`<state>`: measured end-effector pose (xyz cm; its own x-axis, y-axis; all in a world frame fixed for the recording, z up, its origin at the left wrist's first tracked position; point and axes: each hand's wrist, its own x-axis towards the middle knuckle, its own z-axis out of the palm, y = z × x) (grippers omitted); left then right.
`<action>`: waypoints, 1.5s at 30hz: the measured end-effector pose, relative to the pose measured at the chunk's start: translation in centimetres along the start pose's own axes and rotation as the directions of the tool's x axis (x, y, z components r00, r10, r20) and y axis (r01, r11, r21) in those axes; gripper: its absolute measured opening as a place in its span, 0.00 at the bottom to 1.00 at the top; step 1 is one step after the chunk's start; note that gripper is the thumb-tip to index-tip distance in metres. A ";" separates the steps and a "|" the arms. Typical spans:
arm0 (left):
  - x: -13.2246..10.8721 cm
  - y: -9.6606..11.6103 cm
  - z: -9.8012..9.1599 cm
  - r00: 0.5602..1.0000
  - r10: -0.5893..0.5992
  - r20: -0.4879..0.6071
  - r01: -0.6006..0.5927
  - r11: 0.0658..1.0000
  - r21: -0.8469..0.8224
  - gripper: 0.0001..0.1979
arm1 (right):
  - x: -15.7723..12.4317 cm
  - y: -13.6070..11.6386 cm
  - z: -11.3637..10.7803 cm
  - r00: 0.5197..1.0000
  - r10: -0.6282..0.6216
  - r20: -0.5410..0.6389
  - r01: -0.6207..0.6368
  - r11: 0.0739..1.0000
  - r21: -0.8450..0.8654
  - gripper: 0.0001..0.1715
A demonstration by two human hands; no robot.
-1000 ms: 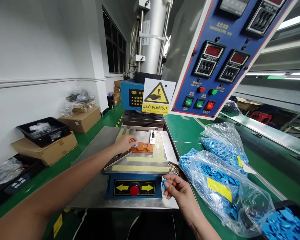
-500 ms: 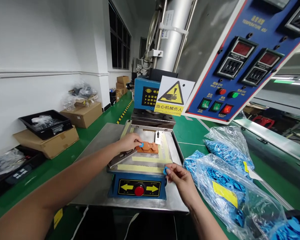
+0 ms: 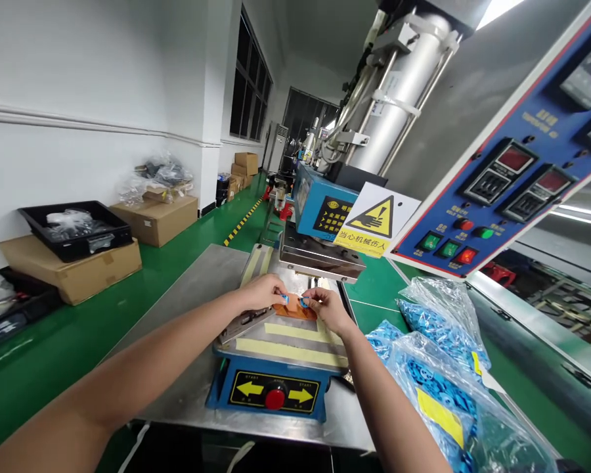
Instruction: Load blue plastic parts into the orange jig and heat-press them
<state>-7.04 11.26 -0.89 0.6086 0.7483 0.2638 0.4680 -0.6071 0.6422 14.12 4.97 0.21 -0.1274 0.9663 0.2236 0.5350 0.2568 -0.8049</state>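
- Left hand (image 3: 263,293): fingers pinched on a small blue part (image 3: 285,299), held at the left end of the orange block (image 3: 295,309) on the press table (image 3: 285,338).
- Right hand (image 3: 328,307): fingers closed on a second small blue part (image 3: 304,302), held at the right end of the same block.
- Progress, as judged: both parts are at the block but neither appears let go; whether they are fully seated cannot be told, since the fingers cover them. The red button (image 3: 274,399) on the front panel is untouched.
- Supply: bags of blue parts (image 3: 438,387) lie on the green bench to the right, well apart from the block.
- Overhead edge: the metal press head (image 3: 322,256) hangs just behind and above both hands, beside a yellow warning sign (image 3: 374,220); room above the fingers is small.
- Open room: the near strip of the table, with its yellow tape bands, lies bare toward the person; the steel plate (image 3: 197,295) to the left is open too.
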 end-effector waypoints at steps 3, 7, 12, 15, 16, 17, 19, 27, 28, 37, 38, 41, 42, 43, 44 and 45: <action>0.1 0.1 -0.1 1.000 0.012 0.011 -0.012 1.000 0.011 0.09 | 0.5 0.0 0.3 1.000 -0.028 0.005 0.028 0.999 -0.046 0.12; 0.0 0.4 -0.2 1.000 0.018 0.013 -0.019 0.999 0.026 0.09 | 0.0 -0.1 1.0 0.992 -0.069 -0.105 0.051 0.985 -0.162 0.14; -0.4 0.7 -0.9 0.999 0.044 0.030 -0.045 0.998 0.054 0.07 | -1.2 -0.9 1.5 0.985 -0.138 -0.106 0.095 0.938 -0.334 0.14; -0.6 0.6 -1.3 0.994 0.097 0.060 -0.100 0.993 0.059 0.10 | -1.4 -1.3 1.5 0.987 -0.145 -0.074 0.106 0.917 -0.385 0.14; -0.7 0.6 -1.4 0.993 0.102 0.058 -0.104 0.993 0.048 0.12 | -1.3 -1.4 1.5 0.987 -0.145 -0.068 0.108 0.914 -0.392 0.14; -0.7 0.5 -1.4 0.993 0.102 0.054 -0.104 0.994 0.038 0.13 | -1.3 -1.4 1.4 0.987 -0.150 -0.061 0.113 0.911 -0.396 0.14; -0.6 0.4 -1.3 0.993 0.104 0.051 -0.106 0.994 0.039 0.13 | -1.3 -1.2 1.4 0.984 -0.169 -0.055 0.134 0.909 -0.393 0.15; 0.4 0.3 -0.8 0.993 0.089 0.083 -0.098 0.988 0.120 0.08 | -1.6 0.2 2.1 0.969 -0.236 -0.073 0.181 0.879 -0.440 0.17; 0.4 0.3 -0.9 0.993 0.084 0.086 -0.095 0.987 0.128 0.08 | -1.6 0.3 2.2 0.966 -0.248 -0.077 0.188 0.873 -0.451 0.18; -0.9 1.8 -1.3 0.993 0.092 0.069 -0.102 0.980 0.168 0.12 | -2.1 -0.1 1.9 0.957 -0.259 -0.133 0.197 0.913 -0.357 0.16; -1.2 1.9 -1.5 0.994 0.088 0.062 -0.096 0.986 0.133 0.13 | -2.4 -0.3 1.6 0.956 -0.256 -0.142 0.197 0.922 -0.332 0.16; -2.6 1.6 -2.4 0.999 0.041 -0.002 -0.041 0.998 -0.043 0.20 | -4.6 -0.7 0.3 0.948 -0.241 -0.206 0.178 0.943 -0.282 0.16; -3.5 1.1 -2.9 0.998 0.014 -0.056 -0.020 0.994 -0.107 0.22 | -5.8 -0.6 -0.2 0.942 -0.235 -0.240 0.166 0.946 -0.277 0.16; -4.7 0.6 -3.2 0.990 -0.022 -0.137 -0.001 0.986 -0.166 0.23 | -7.2 -0.4 -0.8 0.932 -0.225 -0.285 0.146 0.950 -0.275 0.16; -6.2 -0.1 -3.4 0.969 -0.069 -0.239 0.014 0.974 -0.225 0.23 | -8.8 -0.1 -1.3 0.916 -0.212 -0.341 0.120 0.955 -0.273 0.16; -7.9 -0.9 -3.4 0.926 -0.143 -0.350 0.039 0.957 -0.287 0.24 | -10.6 0.4 -1.7 0.896 -0.188 -0.401 0.083 0.961 -0.265 0.16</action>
<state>-14.47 6.81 -1.07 0.2727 0.8729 0.4045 0.2873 -0.4751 0.8317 17.15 -5.20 -1.53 0.1201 0.8110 0.5726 0.7245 0.3228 -0.6090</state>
